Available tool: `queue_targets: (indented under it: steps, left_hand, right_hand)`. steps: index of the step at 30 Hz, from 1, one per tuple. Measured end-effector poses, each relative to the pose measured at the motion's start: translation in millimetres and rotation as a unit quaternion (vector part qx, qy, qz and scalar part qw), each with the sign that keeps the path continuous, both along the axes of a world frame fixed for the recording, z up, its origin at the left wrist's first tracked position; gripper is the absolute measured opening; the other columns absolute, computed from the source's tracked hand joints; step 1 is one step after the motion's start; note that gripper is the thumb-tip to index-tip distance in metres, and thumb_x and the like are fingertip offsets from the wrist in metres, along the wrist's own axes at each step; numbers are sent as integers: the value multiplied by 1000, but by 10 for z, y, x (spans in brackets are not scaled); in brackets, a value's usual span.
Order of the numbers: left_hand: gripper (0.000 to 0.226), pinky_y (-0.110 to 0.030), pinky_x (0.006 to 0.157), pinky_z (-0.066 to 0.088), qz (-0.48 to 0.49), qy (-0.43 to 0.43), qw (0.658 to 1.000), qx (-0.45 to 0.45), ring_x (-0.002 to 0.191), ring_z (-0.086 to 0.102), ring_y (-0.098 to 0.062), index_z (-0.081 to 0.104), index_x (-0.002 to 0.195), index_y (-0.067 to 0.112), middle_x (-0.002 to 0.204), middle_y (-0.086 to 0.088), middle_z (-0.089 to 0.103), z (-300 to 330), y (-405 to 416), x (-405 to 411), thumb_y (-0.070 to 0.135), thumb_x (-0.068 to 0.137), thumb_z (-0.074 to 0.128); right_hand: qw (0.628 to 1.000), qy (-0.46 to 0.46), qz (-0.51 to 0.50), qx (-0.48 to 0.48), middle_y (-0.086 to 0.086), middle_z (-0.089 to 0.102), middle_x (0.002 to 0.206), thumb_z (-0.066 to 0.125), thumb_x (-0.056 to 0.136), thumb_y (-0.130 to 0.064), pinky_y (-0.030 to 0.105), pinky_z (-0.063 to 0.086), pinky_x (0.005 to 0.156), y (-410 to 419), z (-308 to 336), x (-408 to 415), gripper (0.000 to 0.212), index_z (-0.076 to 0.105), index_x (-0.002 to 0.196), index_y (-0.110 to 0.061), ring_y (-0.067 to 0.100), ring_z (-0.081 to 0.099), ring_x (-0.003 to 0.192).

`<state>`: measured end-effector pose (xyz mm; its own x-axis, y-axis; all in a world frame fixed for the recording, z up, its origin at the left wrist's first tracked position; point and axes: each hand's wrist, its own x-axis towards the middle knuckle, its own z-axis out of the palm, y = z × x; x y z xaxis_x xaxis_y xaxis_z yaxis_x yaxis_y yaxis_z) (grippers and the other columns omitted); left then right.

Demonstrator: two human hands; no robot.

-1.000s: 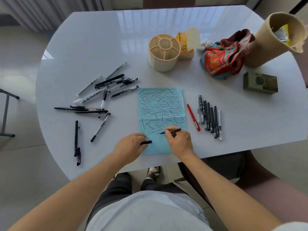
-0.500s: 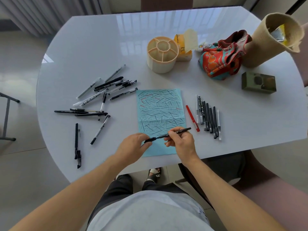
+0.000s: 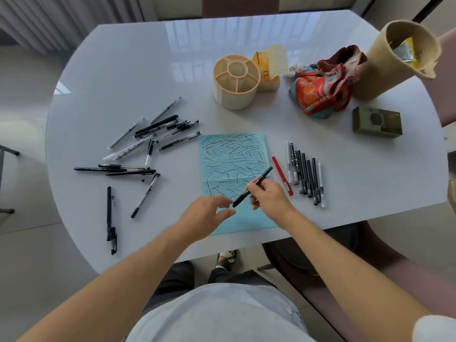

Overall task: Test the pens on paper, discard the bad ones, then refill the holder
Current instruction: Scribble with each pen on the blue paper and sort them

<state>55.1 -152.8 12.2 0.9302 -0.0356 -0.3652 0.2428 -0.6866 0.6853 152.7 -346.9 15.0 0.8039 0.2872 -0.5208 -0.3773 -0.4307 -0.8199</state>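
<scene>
Since a half-second earlier the left hand [image 3: 207, 215] has let go of the cap end and drawn slightly back, so the black pen [image 3: 252, 187] now rests in the right hand [image 3: 270, 198] alone, apparently capped, its far end raised toward the row of pens [image 3: 304, 172] to the right. Head view: the right hand pinches the pen near mid-barrel above the lower part of the blue paper [image 3: 233, 169], which lies flat on the table [image 3: 370, 169] and is crowded with test strokes. The left hand hovers just beside the pen's near tip, fingers relaxed and loosely curved, holding nothing. Judged step: sorting a tested pen. To do it well, lay it parallel beside the tidy row if it wrote, keeping it apart from the scattered pens [image 3: 153, 141] at left. The empty holder [image 3: 235, 82] stands beyond the paper, awaiting refill.
</scene>
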Motion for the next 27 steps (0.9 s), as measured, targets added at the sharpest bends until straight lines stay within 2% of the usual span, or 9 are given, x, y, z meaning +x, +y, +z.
queue_targets:
  steps: [2, 5, 8, 11, 13, 18, 20, 23, 27]
  left_hand:
    - [45, -33, 99, 47, 18, 3, 999, 30, 113, 59, -7, 59, 133, 28, 122, 13, 67, -63, 117, -12, 51, 94, 59]
    - [37, -35, 104, 44, 59, -6, 996, 71, 120, 57, -16, 58, 133, 26, 127, 6, 65, -143, 334, -125, 35, 96, 57]
    - [33, -35, 103, 43, 85, 8, 992, 92, 123, 54, -18, 61, 129, 25, 129, 4, 64, -177, 502, -267, 26, 96, 55]
    - [34, -33, 101, 40, 112, 13, 988, 105, 127, 48, -16, 61, 128, 25, 130, 5, 61, -192, 653, -368, 24, 94, 56]
    - [34, -30, 103, 38, 121, 11, 988, 99, 128, 46, -15, 61, 128, 23, 130, 4, 61, -204, 747, -402, 24, 94, 58]
    - [32, -26, 106, 35, 101, 5, 992, 69, 128, 44, -13, 63, 126, 22, 130, 4, 58, -237, 888, -438, 23, 95, 58]
    - [30, -25, 104, 36, 93, 1, 994, 61, 126, 45, -13, 65, 123, 22, 129, 5, 58, -243, 918, -456, 22, 94, 59]
    - [29, -25, 103, 38, 81, 5, 996, 48, 125, 46, -14, 66, 121, 22, 130, 7, 58, -233, 957, -486, 18, 93, 59]
    - [31, -16, 100, 29, 75, 14, 996, 36, 128, 43, -10, 65, 122, 22, 134, 9, 57, -218, 1003, -548, 18, 93, 57]
  right_hand:
    - [981, -84, 54, -165, 0, 63, 81, 55, 101, -17, 28, 45, 59, -94, 18, 362, 8, 60, 96, -18, 14, 58, 68]
    - [908, -147, 162, -357, 7, 62, 97, 49, 99, -10, 33, 44, 68, -206, -78, 694, 12, 57, 108, -13, 28, 59, 85]
    - [860, -176, 212, -430, 14, 66, 106, 52, 99, -9, 39, 54, 74, -218, -172, 791, 14, 56, 112, -11, 35, 65, 91]
    - [818, -220, 214, -487, 15, 59, 117, 56, 92, -6, 39, 49, 74, -92, -125, 872, 27, 52, 119, -9, 36, 63, 99]
    - [797, -267, 218, -496, 14, 54, 121, 59, 88, -5, 38, 45, 72, 143, -93, 862, 39, 50, 125, -9, 32, 57, 100]
    - [857, -313, 254, -321, 11, 58, 131, 54, 92, -8, 41, 48, 89, 1327, -77, 803, 45, 59, 136, -14, 32, 55, 118]
    - [855, -333, 290, -273, 9, 59, 132, 50, 91, -5, 41, 50, 91, 1809, -70, 815, 46, 62, 133, -17, 32, 54, 119]
    - [805, -366, 360, -299, 9, 58, 128, 49, 86, 1, 42, 52, 89, 2308, -157, 862, 47, 62, 128, -15, 32, 54, 119]
    - [738, -404, 408, -354, 11, 56, 118, 51, 87, 4, 36, 44, 70, 2501, -284, 853, 34, 58, 117, -11, 33, 61, 101]
